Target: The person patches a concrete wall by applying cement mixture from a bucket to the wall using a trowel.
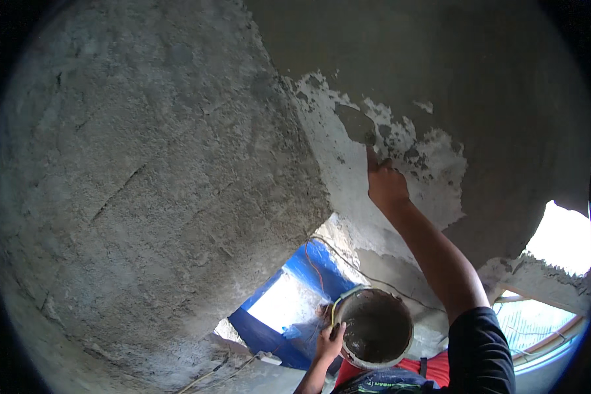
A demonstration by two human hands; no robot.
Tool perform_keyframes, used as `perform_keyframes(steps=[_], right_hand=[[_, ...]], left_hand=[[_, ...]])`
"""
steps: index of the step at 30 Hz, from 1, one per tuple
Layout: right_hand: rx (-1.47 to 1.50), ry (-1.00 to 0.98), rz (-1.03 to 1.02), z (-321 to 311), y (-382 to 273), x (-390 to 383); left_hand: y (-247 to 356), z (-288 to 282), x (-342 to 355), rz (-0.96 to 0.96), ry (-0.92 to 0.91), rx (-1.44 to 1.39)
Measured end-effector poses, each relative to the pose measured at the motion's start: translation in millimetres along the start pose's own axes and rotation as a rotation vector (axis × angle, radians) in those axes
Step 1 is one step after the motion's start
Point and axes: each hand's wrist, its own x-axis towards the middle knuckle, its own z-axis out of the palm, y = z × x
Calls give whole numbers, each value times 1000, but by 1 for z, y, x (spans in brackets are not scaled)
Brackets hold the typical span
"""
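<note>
My right hand (387, 185) reaches up and is closed round the handle of a pointed trowel (354, 123). The blade lies against a pale patch (430, 174) of the surface overhead, amid smears of grey mortar. Low in the view, my left hand (329, 343) is closed on the left side of a round bucket (382, 295), by its rim and yellowish handle. Dark, wet-looking mortar (371, 338) lies inside the bucket, which is close to my body.
Smooth grey plaster (433, 52) surrounds the pale patch. A rough concrete face (157, 164) fills the left side and ends in an edge near the patch. Below are a blue-framed opening (269, 338) and a thin cable (387, 284). Bright openings show at right.
</note>
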Motion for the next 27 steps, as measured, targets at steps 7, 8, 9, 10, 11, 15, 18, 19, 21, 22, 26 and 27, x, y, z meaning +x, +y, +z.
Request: perform_keyframes(steps=[7, 8, 9, 10, 11, 15, 18, 19, 21, 22, 26, 27], right_hand=[[138, -190, 161, 27, 43, -154], [274, -153, 167, 33, 54, -185], [407, -120, 183, 41, 66, -219], [390, -162, 205, 59, 78, -259], [736, -133, 310, 82, 91, -308], [1440, -469, 1007, 19, 92, -414], [1424, -444, 1009, 6, 88, -479], [1367, -422, 1010, -2, 86, -491], [1413, -423, 1049, -2, 87, -529], [1400, -392, 1070, -7, 83, -535], [1475, -385, 1140, -13, 87, -550], [1446, -354, 1097, -9, 89, -552]], left_hand=[[-12, -17, -17, 18, 58, -34], [-19, -18, -19, 48, 78, -5], [-22, -20, -21, 75, 89, 27], [-13, -24, -22, -36, 52, -4], [-1, -25, -21, -153, 6, -31], [-38, -19, -5, -346, 49, -94], [-40, -11, 18, -298, -10, -141], [-9, -9, 22, -298, -56, -262], [-3, -2, 32, -305, -53, -234], [3, 5, 33, -293, -30, -298], [9, 15, 36, -330, -98, -287], [14, 19, 34, -318, -89, -292]])
